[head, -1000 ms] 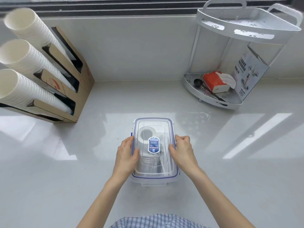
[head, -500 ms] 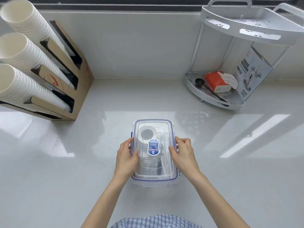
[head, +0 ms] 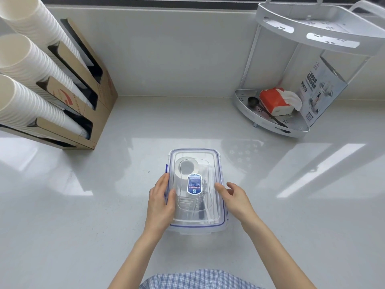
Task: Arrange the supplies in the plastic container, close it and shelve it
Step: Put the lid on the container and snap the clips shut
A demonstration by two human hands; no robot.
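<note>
Plastic container (head: pixel 195 225) is sitting on the white counter (head: pixel 83 215), centre frame, right in front of the person, with the clear blue-trimmed lid (head: pixel 194 161) lying on top. Left hand (head: pixel 159 202) is pressing against the container's left long side: thumb lying on the lid, fingers wrapping down over the blue edge, so it's gripping that side. Right hand (head: pixel 235 198) is hovering at the right long side, fingers spread and loose, thumb tip reaching the lid edge; can't tell whether it's actually touching, and it's not clamping anything. Through the lid a tape roll (head: pixel 187 166) is showing at the far end and some utensils (head: pixel 201 202) near the middle, blurred by the plastic. Blue label (head: pixel 194 183) is sitting mid-lid. Cardboard cup dispenser (head: pixel 87 97) is standing far left, well apart. White corner shelf (head: pixel 277 122) is standing far right, its lower tier holding an orange tissue pack (head: pixel 273 102), a black scoop (head: pixel 253 101) and a printed box (head: pixel 318 90).
</note>
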